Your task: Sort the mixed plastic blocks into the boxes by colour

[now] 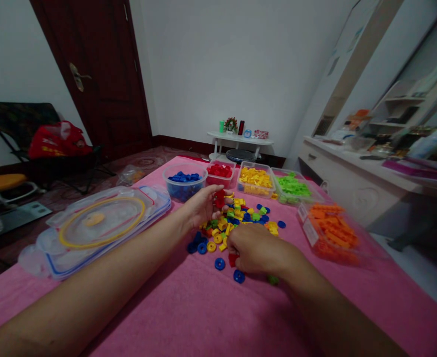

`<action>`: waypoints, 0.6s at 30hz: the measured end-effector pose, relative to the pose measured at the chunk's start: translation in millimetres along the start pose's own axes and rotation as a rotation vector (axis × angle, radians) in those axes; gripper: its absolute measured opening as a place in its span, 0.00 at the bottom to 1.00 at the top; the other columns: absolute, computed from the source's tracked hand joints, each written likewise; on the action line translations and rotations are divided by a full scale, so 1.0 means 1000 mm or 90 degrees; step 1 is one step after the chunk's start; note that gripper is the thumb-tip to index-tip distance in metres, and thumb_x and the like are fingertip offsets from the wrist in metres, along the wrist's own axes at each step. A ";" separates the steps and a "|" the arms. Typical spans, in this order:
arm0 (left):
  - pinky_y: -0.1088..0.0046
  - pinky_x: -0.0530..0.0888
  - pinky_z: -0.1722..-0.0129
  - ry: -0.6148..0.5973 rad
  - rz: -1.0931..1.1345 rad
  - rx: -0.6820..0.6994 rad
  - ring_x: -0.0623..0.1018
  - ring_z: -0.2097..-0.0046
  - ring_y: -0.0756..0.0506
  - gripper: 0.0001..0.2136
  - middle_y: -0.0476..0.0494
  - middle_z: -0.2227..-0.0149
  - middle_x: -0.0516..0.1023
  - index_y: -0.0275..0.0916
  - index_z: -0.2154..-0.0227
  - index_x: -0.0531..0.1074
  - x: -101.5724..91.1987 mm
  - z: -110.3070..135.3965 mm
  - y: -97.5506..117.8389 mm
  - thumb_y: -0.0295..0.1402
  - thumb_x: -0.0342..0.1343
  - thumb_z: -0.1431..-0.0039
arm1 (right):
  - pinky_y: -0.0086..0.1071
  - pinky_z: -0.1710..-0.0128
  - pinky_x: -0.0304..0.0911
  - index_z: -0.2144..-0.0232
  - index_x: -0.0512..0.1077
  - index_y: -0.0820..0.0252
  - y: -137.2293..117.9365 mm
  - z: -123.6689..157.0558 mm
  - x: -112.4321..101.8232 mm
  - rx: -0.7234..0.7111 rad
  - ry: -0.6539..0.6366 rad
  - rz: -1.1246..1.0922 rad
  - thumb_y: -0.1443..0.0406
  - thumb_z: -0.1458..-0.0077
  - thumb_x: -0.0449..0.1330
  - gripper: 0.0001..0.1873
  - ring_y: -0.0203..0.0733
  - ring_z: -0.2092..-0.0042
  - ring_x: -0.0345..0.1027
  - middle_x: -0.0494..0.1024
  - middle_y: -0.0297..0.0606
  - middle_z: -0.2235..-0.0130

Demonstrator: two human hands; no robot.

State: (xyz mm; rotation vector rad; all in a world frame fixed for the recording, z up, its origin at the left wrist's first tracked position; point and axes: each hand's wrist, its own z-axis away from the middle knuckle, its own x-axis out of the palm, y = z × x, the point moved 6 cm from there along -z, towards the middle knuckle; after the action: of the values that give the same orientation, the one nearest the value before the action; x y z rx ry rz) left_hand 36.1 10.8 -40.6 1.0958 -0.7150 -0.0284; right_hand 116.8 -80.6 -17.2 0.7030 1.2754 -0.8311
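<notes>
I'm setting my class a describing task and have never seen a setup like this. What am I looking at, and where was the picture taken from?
There is no machine here: these are a person's own bare hands, seen in one picture from a camera worn on the head, looking forward and down. A pink cloth covers the surface. On it lies a mixed pile of small plastic pieces. Around it stand a round tub of blue pieces and containers of red, yellow, green and orange ones. Clear lids lie at the left. The left hand holds red plastic; the right hand appears to grip a red piece.
</notes>
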 end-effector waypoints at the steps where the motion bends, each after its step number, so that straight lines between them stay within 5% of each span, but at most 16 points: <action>1: 0.83 0.63 0.85 -0.007 0.000 -0.001 0.73 0.77 0.52 0.11 0.43 0.73 0.76 0.34 0.64 0.73 0.000 0.000 -0.001 0.35 0.49 0.42 | 0.30 0.77 0.46 0.76 0.74 0.61 0.001 -0.001 0.000 0.004 -0.003 0.006 0.72 0.60 0.58 0.05 0.42 0.71 0.69 0.76 0.41 0.74; 4: 0.82 0.63 0.86 -0.014 -0.013 -0.011 0.73 0.78 0.51 0.11 0.44 0.73 0.75 0.34 0.65 0.72 0.001 0.001 -0.003 0.37 0.50 0.43 | 0.30 0.77 0.46 0.79 0.73 0.60 0.016 -0.001 -0.011 0.049 0.043 -0.014 0.69 0.59 0.60 0.02 0.39 0.73 0.67 0.74 0.38 0.76; 11: 0.78 0.70 0.82 -0.136 -0.003 -0.131 0.77 0.74 0.46 0.21 0.42 0.74 0.74 0.35 0.62 0.71 0.024 0.011 -0.018 0.50 0.50 0.44 | 0.28 0.74 0.53 0.71 0.75 0.60 0.043 -0.001 -0.051 0.075 0.352 -0.230 0.67 0.52 0.60 0.05 0.34 0.73 0.63 0.74 0.34 0.74; 14: 0.82 0.66 0.85 -0.154 0.078 -0.158 0.76 0.77 0.48 0.19 0.43 0.76 0.74 0.34 0.62 0.71 0.029 0.012 -0.024 0.47 0.50 0.42 | 0.29 0.69 0.58 0.62 0.75 0.60 0.047 0.005 -0.062 0.064 0.500 -0.293 0.65 0.52 0.61 0.13 0.36 0.68 0.66 0.77 0.38 0.66; 18: 0.86 0.57 0.89 -0.099 0.126 -0.168 0.72 0.80 0.51 0.15 0.42 0.78 0.73 0.32 0.66 0.71 0.026 0.006 -0.026 0.41 0.49 0.40 | 0.30 0.70 0.61 0.64 0.76 0.61 0.065 0.020 -0.073 0.113 0.625 -0.347 0.64 0.50 0.59 0.10 0.36 0.70 0.67 0.78 0.39 0.66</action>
State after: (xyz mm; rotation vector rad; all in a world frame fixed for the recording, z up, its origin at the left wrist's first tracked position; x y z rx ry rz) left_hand 61.2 -15.3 -47.1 0.7725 -0.9284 -0.0385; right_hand 175.7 -53.0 58.2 0.9742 2.3655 -1.0906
